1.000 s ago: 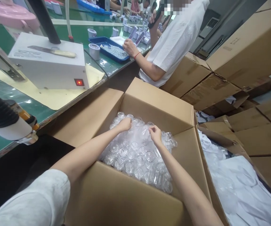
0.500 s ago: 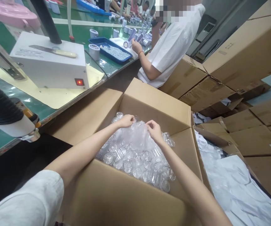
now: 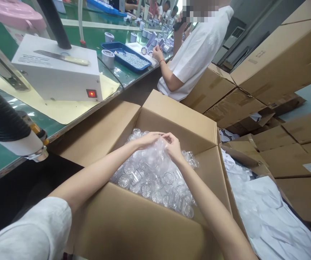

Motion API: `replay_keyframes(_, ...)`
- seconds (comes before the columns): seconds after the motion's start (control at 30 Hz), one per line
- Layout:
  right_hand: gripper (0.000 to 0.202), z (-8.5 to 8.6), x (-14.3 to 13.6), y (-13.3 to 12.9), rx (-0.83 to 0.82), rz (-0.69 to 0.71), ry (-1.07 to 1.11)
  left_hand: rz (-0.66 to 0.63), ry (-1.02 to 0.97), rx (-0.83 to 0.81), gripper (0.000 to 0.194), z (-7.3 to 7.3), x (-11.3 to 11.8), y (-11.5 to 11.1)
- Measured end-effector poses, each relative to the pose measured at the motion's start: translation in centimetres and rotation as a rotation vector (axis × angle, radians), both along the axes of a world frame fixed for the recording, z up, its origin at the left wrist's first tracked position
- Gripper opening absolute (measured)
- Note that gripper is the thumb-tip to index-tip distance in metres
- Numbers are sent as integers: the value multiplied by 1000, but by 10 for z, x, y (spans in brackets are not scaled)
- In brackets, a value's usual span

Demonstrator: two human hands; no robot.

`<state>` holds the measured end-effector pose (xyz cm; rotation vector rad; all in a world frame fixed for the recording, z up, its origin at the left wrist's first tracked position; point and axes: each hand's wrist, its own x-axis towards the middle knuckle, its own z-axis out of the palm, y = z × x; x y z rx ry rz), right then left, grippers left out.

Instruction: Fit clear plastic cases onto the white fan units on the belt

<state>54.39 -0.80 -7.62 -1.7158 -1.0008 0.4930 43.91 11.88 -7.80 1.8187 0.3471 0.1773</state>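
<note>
An open cardboard box (image 3: 144, 220) stands in front of me, with many clear plastic cups (image 3: 157, 196) heaped inside. Over the heap, a thin translucent plastic bag (image 3: 155, 155) hangs from my fingers. My left hand (image 3: 151, 139) grips its top edge from the left, fingers pressed together. Close beside it, nearly touching, my right hand (image 3: 171, 144) pinches the same bag from the right. The bag's lower part lies against the cups.
At the left, a green workbench (image 3: 55, 126) carries a white device (image 3: 58, 76) with a knife (image 3: 63, 57) on top and a blue tray (image 3: 131, 57) of small pieces. A person (image 3: 196, 54) works beyond the box. Cardboard boxes (image 3: 280, 61) and white sheets (image 3: 274, 213) lie right.
My hands have come together from a small gap, my left hand moving right. The bag between them has bunched up. The other person's hand has shifted slightly right.
</note>
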Motion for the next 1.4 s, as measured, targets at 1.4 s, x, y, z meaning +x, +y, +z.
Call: replay_keyframes(1.4, 24, -139, 52, -52, -715, 6, -286, 240, 333, 692, 30, 4, -9, 15)
